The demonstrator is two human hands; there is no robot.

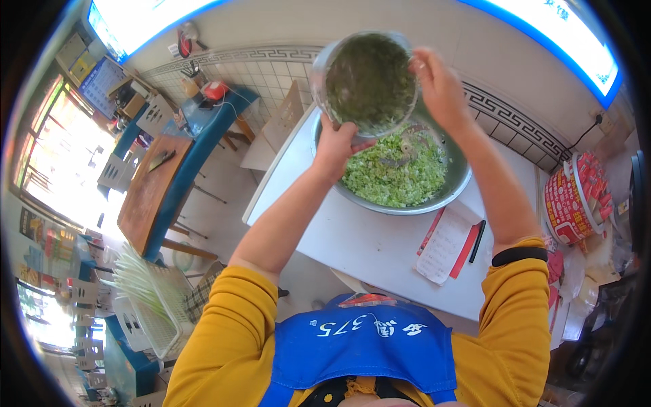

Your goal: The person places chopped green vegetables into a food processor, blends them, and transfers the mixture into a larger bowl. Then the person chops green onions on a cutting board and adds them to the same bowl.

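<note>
My left hand (pixel 336 147) grips the lower rim of a clear round container (pixel 319 76), and my right hand (pixel 440 89) holds its right side. The container is tipped over a steel basin (pixel 465 180) and is blurred. Dark green bits show through it. Finely chopped green vegetable (pixel 394 178) fills much of the basin. On that heap lies a blade piece with a pale hub (pixel 408 148), like one from a food processor. The container hides the basin's far left part.
The basin stands on a white table (pixel 351 244), beside a handwritten notepad (pixel 442 246) and a black pen (pixel 477 241). At right is a red printed bucket (pixel 562 203). Leftward are a cutting board (pixel 152 196) with a knife (pixel 163 160), a chair (pixel 274 137) and a basket (pixel 170 310) of scallions (pixel 137 280).
</note>
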